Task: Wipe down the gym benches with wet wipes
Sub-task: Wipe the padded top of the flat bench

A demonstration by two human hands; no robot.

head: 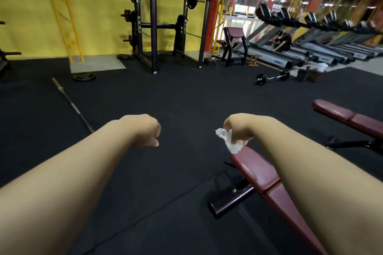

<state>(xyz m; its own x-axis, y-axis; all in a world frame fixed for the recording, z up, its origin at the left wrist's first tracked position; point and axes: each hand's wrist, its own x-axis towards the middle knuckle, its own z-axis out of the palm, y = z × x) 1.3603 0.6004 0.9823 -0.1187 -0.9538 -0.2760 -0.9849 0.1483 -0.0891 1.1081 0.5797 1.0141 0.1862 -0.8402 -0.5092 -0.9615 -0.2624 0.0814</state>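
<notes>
Above the near bench's (pixel 257 174) far end, the right hand (pixel 240 126) pinches a crumpled wet wipe (pixel 229 141); better to flatten it, then stroke along the pad. The left hand (pixel 145 130) is curled, holding nothing.

2 bare forearms reach into the head view from the bottom corners, uncovered from the frame edge to the wrist, with no sleeve or cuff showing anywhere along them. The left hand (pixel 145 130) and the right hand (pixel 238 128) are ungloved, and both wrists carry no watch, band or bracelet on the sides that face the camera. The fingers are mostly tucked under and out of sight, so rings and nails cannot be judged beyond 1 short thumbnail tip on the left hand.
</notes>
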